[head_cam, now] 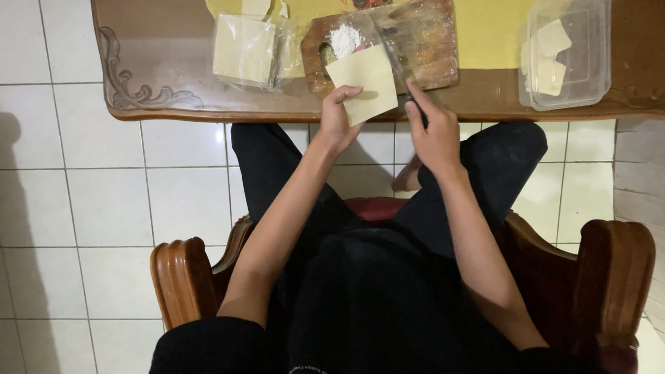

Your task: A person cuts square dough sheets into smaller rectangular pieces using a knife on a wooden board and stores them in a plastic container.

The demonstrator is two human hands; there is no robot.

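Over the cutting board (421,41) (floured), left hand (337,120) pinches a dough sheet (365,82); right hand (433,131) grips a knife (398,55).

We see one person from above, lower centre of the frame. Black top w/ short sleeves, ending approx. at the upper arms near the bottom edge; forearms bare down to both hands. Small pale printed mark on the top's front, bottom centre, too small to make out. Trousers black too, legs running up toward mid-frame. No watch, rings or bracelets visible on left hand (338,118) or right hand (433,133). One bare foot shows between the legs, centre frame.
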